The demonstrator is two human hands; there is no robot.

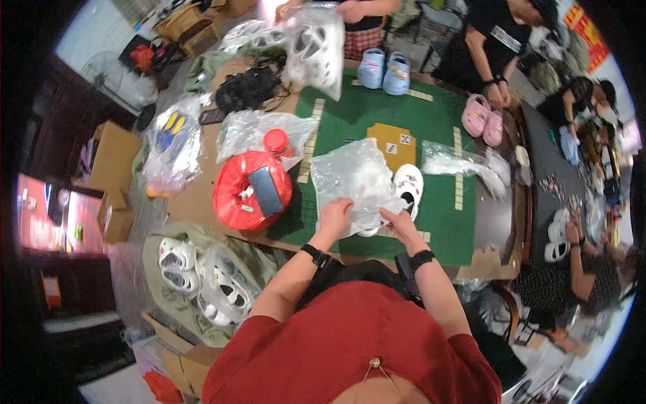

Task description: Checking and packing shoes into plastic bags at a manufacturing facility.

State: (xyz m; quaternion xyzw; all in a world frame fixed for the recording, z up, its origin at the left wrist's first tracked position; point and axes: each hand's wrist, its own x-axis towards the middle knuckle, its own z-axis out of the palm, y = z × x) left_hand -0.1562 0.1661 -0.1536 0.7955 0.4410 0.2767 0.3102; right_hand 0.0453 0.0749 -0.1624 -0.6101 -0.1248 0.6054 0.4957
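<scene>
"How are the hands set?"

"Both are on a clear plastic bag (351, 172). The left hand (336, 213) is nearly closed, its thumb and fingers drawn together on the bag's near left edge."

"And the right hand (401, 225)?"

"Narrow too, pinching the plastic at the near right edge, just beside a white clog (408, 180)."

"Where does the bag lie on the green tabletop (444, 232)?"

"Close to the near edge, left of its middle. The clog sits against the bag's right side, well in from the tabletop's right edge. A red roll (232, 202) straddles the left edge by the near left corner, with a phone (267, 190) on top."

"What can't you make out?"

"Whether the bag holds anything: its middle is a whitish glare. Some fingertips are lost in the folds, and the right hand hides part of the clog's near end. A white shape (369, 232) peeks out below the bag between the hands; I can't tell what it is. Past the far left corner, another person's hand (351, 10) is at a bagged white clog (315, 57), that person cut off by the top of the view."

"And the arms?"

"Forearms (291, 284) slant inward from wide elbows, backs of the hands upward, a black band (314, 254) on each wrist."
</scene>
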